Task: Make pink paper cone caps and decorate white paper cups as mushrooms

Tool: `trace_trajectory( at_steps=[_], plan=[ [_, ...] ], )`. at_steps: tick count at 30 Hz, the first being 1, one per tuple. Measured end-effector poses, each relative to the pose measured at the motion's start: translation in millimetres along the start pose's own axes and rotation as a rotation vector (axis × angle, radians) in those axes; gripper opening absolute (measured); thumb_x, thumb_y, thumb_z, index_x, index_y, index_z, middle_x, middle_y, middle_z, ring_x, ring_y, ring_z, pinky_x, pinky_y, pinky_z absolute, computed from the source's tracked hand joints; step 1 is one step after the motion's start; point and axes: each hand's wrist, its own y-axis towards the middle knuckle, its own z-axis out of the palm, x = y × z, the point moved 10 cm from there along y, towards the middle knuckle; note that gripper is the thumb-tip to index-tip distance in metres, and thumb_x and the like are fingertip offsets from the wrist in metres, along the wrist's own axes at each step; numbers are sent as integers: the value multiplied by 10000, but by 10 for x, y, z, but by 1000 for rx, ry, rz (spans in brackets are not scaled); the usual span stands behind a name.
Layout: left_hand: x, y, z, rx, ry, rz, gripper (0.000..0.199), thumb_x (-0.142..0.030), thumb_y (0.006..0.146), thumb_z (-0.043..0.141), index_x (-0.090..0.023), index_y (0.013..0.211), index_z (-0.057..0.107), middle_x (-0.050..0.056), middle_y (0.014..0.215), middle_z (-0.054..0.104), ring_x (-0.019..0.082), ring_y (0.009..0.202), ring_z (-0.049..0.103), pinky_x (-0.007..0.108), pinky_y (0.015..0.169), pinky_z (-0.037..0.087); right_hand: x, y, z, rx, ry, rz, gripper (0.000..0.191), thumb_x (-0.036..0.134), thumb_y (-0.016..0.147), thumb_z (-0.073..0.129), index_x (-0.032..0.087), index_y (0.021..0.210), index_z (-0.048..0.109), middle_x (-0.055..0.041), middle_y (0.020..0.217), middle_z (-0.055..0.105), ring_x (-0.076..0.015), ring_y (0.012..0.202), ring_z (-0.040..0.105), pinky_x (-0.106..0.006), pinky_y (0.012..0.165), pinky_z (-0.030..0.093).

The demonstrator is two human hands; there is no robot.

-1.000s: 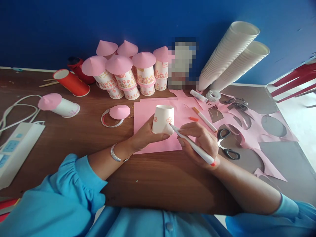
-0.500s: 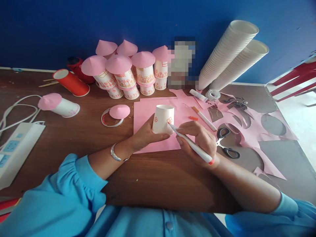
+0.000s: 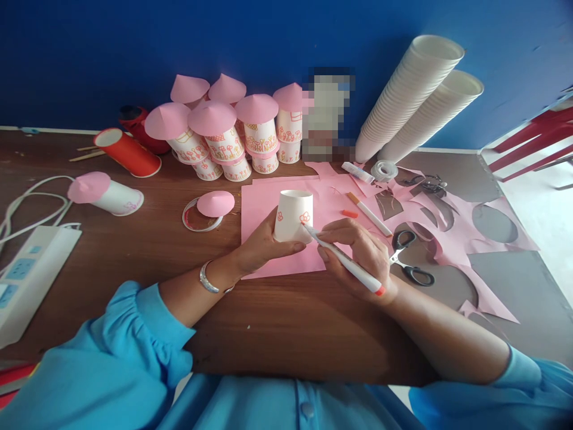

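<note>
A white paper cup (image 3: 290, 224) with red flower drawings is in my left hand (image 3: 264, 242), thumb along its lower side and fingers behind it, out of sight. My right hand (image 3: 360, 257) grips a white marker (image 3: 349, 266) with a red end. The marker's tip touches the cup just below the right-hand flower. Pink paper sheets (image 3: 264, 209) lie beneath the cup. A loose red cap (image 3: 350, 213) and a second marker (image 3: 369, 215) with a brown-orange end rest on the paper, beyond my right hand.
Decorated cup towers (image 3: 262, 134) with pink cone roofs stand along the blue wall. Two tall cup stacks (image 3: 412, 89) lean at the right. Scissors (image 3: 409, 257), a tape roll (image 3: 385, 171) and cut pink scraps (image 3: 456, 239) lie rightward. Leftward are a power strip (image 3: 40, 280) and a red tube (image 3: 129, 155).
The marker tip has shifted slightly down, from the right-hand flower's edge to just beneath it, where a short red line shows. Both hands keep their grips; the whole view has shifted slightly.
</note>
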Motion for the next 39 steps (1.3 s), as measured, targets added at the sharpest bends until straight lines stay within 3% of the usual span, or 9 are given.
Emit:
trace_trajectory(
  at_steps=[20, 30, 34, 36, 39],
  plan=[
    [-3, 8, 15, 37, -25, 25, 603, -370, 709, 914, -218, 1210, 615, 44, 1038, 677, 228, 989, 625, 370, 892, 489, -33, -5, -25, -50, -14, 21, 199, 102, 892, 640, 219, 1053, 639, -50, 847, 737, -199, 732, 731, -326, 638, 604],
    [-52, -6, 47, 62, -43, 25, 544, -383, 723, 901, -208, 1151, 613, 45, 988, 687, 230, 928, 658, 412, 889, 514, -164, -104, -115, -145, 60, 30, 265, 164, 990, 585, 252, 1239, 607, -49, 903, 724, -196, 741, 699, -374, 684, 609],
    [-60, -8, 80, 108, -85, 50, 505, -353, 739, 890, -203, 1151, 640, 62, 1032, 697, 232, 938, 671, 426, 907, 534, -264, -110, 2, -72, 40, 87, 389, 140, 949, 652, 261, 1303, 549, -131, 1207, 730, -266, 1057, 739, -459, 850, 638],
    [-60, -10, 62, 98, -103, 64, 518, -340, 741, 891, -216, 1179, 644, 60, 1065, 692, 230, 966, 658, 410, 903, 537, -270, -96, 59, -37, 35, 75, 503, 179, 909, 728, 261, 1352, 504, -177, 1387, 665, -331, 1272, 670, -550, 982, 600],
    [-64, -16, 44, 89, -97, 77, 527, -330, 744, 892, -232, 1201, 650, 46, 1091, 680, 223, 1007, 633, 362, 889, 521, -262, -77, 114, -4, 42, 44, 631, 250, 873, 800, 263, 1404, 462, -209, 1507, 582, -375, 1417, 564, -619, 1093, 522]
  ],
)
